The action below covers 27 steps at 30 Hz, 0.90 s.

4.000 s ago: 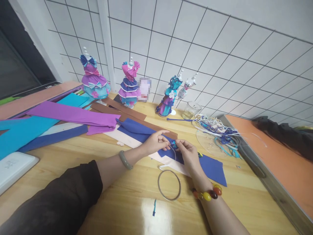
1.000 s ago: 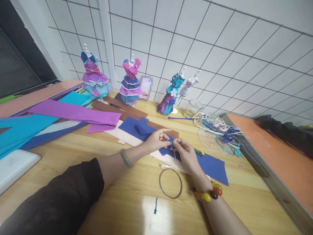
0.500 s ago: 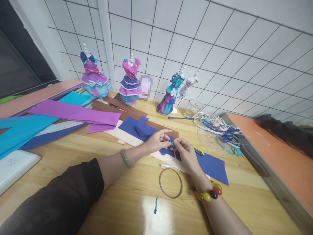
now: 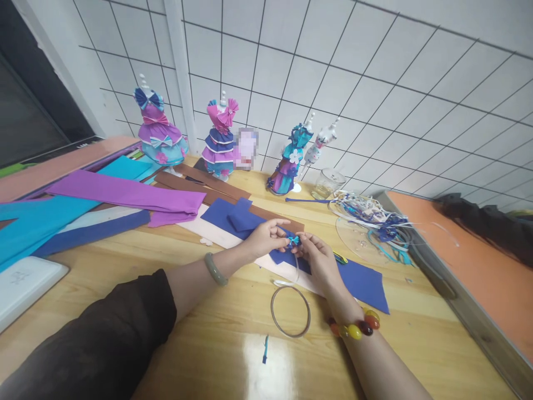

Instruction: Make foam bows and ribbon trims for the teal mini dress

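Note:
Between my two hands is a small blue bow [image 4: 293,240] with lighter blue in its middle. My left hand [image 4: 268,240] pinches its left side with thumb and finger. From the right, my right hand [image 4: 317,253] grips the other side between its fingertips. Both hands are just above a dark blue paper strip [image 4: 361,283], which lies across a pale pink strip [image 4: 227,238]. A thin whitish strip [image 4: 297,269] hangs below the bow. The roll of tape [image 4: 290,312], a narrow ring, lies on the wood nearer me.
Small dress forms in paper dresses [image 4: 160,130] stand along the tiled wall. A glass [image 4: 328,184] and a heap of paper scraps [image 4: 370,216] are at right. Purple paper [image 4: 129,191] lies left; a yellow-green cutter [image 4: 340,258] rests beside my right hand.
My right hand has shifted slightly right, away from my left. More of the bow now shows between the fingertips, its two sides spread apart.

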Motion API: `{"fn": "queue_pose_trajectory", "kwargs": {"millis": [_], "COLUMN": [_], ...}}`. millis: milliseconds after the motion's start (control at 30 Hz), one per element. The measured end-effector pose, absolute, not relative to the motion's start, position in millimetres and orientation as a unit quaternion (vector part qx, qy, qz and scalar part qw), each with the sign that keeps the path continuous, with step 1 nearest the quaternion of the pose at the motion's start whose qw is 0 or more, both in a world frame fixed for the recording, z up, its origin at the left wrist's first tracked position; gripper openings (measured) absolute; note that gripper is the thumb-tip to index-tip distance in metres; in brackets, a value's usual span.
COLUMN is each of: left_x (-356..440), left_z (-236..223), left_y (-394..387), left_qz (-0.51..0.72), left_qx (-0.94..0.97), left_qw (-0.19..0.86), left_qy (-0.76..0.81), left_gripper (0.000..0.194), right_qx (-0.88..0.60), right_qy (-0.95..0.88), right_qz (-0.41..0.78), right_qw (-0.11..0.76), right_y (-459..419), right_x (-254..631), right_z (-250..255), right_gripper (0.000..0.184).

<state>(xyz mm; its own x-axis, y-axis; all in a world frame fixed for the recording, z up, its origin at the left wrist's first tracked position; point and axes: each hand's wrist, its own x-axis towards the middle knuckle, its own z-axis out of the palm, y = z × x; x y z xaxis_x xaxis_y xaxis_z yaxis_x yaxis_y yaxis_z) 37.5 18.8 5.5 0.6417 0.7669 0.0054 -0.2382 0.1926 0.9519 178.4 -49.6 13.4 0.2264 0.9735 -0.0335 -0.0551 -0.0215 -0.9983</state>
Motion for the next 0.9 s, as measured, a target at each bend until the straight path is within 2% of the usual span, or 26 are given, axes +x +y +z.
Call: {"fn": "queue_pose_trajectory", "kwargs": {"millis": [167, 633, 900], "left_x": [35.6, 36.4, 35.7], "left_z": [6.6, 0.5, 3.8], "left_y": [21.0, 22.1, 21.7], "left_qz": [0.346, 0.366, 0.364], "left_qx": [0.495, 0.526, 0.5], "left_qw": [0.752, 0.73, 0.747], "left_qy": [0.264, 0.236, 0.242], "left_gripper": [0.056, 0.056, 0.058], "right_qx": [-0.535, -0.547, -0.539], "right_qy": [-0.412, -0.454, -0.421], "right_qz": [0.477, 0.418, 0.463], "right_qw": [0.562, 0.566, 0.564], "right_y": [-49.4, -50.9, -50.8], "right_x": [178.4, 174.0, 175.1], "right_z": [14.3, 15.0, 15.6], "right_gripper": [0.028, 0.027, 0.031]}}
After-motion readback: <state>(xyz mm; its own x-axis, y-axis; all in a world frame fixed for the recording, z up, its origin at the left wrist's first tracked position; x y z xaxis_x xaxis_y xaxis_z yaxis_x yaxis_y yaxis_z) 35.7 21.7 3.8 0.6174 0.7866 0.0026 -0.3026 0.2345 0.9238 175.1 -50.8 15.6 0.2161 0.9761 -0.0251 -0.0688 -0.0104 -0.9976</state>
